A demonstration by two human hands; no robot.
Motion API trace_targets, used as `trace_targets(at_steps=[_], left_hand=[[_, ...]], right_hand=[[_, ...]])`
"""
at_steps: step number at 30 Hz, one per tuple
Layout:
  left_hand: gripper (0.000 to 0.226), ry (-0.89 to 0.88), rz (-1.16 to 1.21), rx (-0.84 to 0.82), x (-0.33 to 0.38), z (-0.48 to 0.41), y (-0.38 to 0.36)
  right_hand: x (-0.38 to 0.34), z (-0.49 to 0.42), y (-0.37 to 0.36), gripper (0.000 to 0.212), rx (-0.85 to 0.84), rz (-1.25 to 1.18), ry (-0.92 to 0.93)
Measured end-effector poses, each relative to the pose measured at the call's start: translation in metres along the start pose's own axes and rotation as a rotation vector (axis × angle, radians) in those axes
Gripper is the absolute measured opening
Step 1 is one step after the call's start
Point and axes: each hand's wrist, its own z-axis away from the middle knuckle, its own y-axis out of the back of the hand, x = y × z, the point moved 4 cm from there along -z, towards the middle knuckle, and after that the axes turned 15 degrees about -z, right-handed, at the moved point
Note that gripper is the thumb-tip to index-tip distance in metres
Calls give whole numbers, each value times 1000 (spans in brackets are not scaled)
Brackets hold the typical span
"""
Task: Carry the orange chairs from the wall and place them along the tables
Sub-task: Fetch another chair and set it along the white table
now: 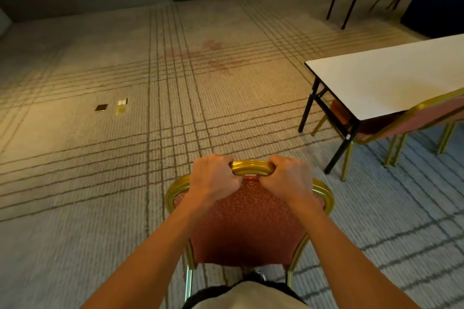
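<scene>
The left grip (213,175) and the right grip (288,175) were each curled tight round the gold metal handle loop (251,167) at the top of the backrest, knuckles up, with bare metal showing between them. The loop crowned the orange patterned-fabric chair with a gold metal frame (248,221), which sat in the lower middle of the frame, close against the person's body. Whether its legs were off the striped beige carpet (100,170) could not be told.

The step in hand looked like the carry. At the right of the frame stood a white-topped folding counter with black legs (389,78), with another orange gold-framed chair (426,115) already at its near side. Doing it well probably meant keeping both wrists level so the chair did not swing into the shins, then turning right. The chair would go down just beside the placed one — clear of the counter's black corner leg.
</scene>
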Motion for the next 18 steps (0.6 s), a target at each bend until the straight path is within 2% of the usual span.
trace_targets(at_steps=[6, 12, 18], left_hand=[[30, 49, -18, 12, -10, -109, -1], [35, 22, -18, 60, -29, -222, -17], [30, 14, -17, 35, -53, -344, -51]], right_hand=[[45, -104, -20, 29, -18, -7, 34], [91, -206, -55, 26, -42, -2, 45], [141, -307, -107, 25, -89, 65, -11]])
